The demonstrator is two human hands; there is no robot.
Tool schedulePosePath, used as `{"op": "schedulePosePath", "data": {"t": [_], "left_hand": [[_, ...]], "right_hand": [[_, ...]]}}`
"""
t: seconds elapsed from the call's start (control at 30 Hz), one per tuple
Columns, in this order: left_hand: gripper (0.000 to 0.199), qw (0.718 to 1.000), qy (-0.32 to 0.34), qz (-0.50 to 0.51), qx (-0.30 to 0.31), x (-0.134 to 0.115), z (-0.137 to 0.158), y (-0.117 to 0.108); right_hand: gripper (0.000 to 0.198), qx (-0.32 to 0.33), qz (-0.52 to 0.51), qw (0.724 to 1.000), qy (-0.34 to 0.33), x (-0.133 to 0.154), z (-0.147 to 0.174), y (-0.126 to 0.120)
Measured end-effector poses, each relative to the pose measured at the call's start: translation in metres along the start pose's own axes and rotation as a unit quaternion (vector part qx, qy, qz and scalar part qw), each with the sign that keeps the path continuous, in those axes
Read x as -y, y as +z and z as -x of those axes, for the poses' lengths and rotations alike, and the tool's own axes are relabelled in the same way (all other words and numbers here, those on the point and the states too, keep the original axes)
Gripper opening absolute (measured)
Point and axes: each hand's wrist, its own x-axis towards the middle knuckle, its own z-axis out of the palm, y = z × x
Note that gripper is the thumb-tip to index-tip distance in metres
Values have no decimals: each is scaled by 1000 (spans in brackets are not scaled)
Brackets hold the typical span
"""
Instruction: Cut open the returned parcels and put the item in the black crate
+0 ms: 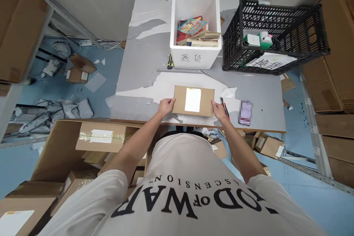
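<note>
Gripping the flat cardboard parcel (193, 100) at the table's (143, 70) near edge, I am closing my left hand (166, 106) on its left side and my right hand (219, 111) on its right. Behind it, the white foam box (195, 56) is holding stacked books (197, 32); the black crate (276, 37) is holding small cartons (258, 40).
</note>
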Motion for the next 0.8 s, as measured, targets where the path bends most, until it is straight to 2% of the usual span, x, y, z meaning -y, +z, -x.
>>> {"op": "schedulePosePath", "data": {"t": [0.07, 0.13, 0.27, 0.37, 0.5, 0.63, 0.8], "left_hand": [[42, 996, -7, 90, 21, 16, 6, 1], [44, 991, -8, 132, 35, 32, 16, 3], [54, 984, 27, 138, 108, 54, 37, 11], [45, 985, 34, 124, 115, 60, 42, 21], [41, 989, 41, 108, 97, 53, 40, 22], [41, 993, 82, 69, 55, 30, 49, 6], [53, 993, 102, 58, 9, -2, 61, -7]], "right_hand": [[59, -1, -82, 997, 6, -15, 7, 4], [53, 8, -127, 992, -12, -30, 15, 10], [70, 54, -120, 989, -70, -48, 31, 25], [66, 49, -153, 984, -75, -44, 35, 35], [55, 40, -167, 982, -80, -36, 35, 34], [42, 35, -129, 985, -113, -25, 40, 16], [48, -33, -17, 989, -146, 8, 47, -8]]}}
